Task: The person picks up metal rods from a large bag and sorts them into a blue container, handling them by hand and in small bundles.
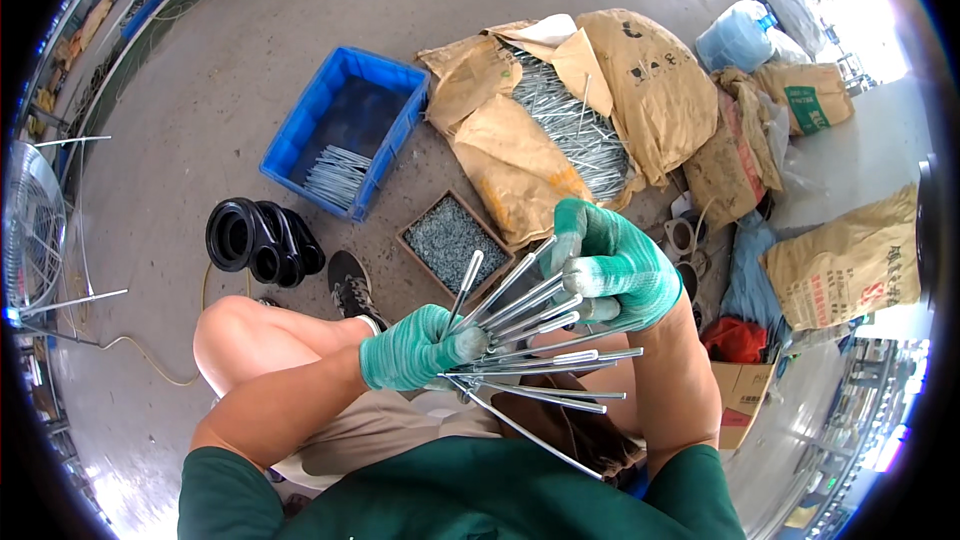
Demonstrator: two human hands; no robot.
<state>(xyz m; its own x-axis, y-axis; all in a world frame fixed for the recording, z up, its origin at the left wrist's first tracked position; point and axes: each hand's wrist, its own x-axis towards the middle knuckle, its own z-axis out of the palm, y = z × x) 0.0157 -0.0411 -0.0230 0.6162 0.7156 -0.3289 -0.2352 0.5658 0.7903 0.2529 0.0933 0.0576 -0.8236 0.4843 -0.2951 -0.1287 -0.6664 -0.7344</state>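
My left hand (418, 348), in a green-and-white knit glove, is closed round a fanned bundle of thin silvery metal rods (535, 362). Several of their far ends look looped or bent. My right hand (622, 268), gloved alike, has its fingers curled and pinches at the upper ends of a rod or two; its fingertips partly hide which. One long rod slants down from the bundle toward my lap. Beyond my hands an opened brown paper sack (500, 155) holds a heap of similar loose rods (570, 115).
A blue plastic bin (398, 130) contains a small pile of rods (338, 176). Nearer stands a shallow box of small metal parts (450, 245). Black ring-shaped parts (262, 240) lie left of my shoe (350, 285). More sacks (845, 260) and a carton (740, 400) stand right; a fan (35, 225) is far left.
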